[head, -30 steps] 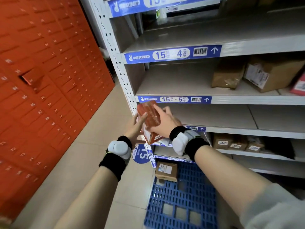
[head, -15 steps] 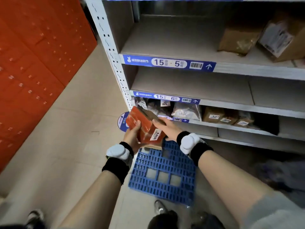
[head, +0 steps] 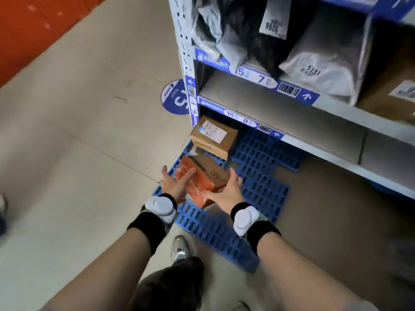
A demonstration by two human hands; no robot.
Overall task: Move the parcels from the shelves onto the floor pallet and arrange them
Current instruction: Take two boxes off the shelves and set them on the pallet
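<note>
Orange parcel (head: 202,176) clasped between left hand (head: 176,185) and right hand (head: 224,194), fingers spread; long axis slants toward brown box (head: 213,136), low over pallet (head: 265,176).

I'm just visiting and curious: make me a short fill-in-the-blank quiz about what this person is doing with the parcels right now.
1. Both hands, the left hand and the right hand, hold the ____ parcel.
2. The floor pallet under it is coloured ____.
3. The brown box already on the pallet carries a ____ label.

Missing words: orange; blue; white
</note>
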